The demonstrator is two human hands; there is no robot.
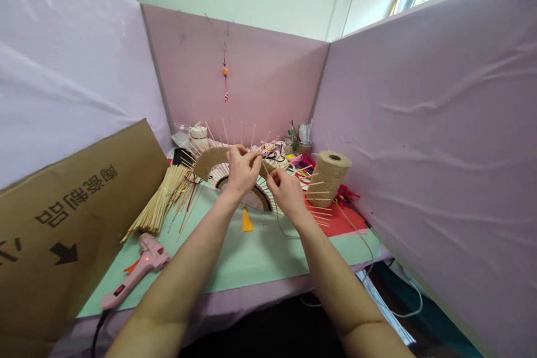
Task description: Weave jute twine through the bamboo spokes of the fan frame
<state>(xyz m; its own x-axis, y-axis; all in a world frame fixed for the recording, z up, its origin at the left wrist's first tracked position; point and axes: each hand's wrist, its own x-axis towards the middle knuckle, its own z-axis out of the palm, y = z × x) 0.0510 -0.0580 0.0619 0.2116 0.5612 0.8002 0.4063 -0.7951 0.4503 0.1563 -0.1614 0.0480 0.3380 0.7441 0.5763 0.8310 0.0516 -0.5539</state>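
As arms reach forward, left fingers gripping fan, right fingers pinching twine

Hands pinching, arms outstretched

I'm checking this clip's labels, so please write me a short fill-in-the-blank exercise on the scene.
1. The glue gun is coloured ____.
2. The hand nearer the glue gun is the person's ____ one.
3. As the camera sees it, the cord spool stands on the ____ side of the fan.
4. The arrow printed on the cardboard is coloured ____.

Missing words: pink; left; right; black.
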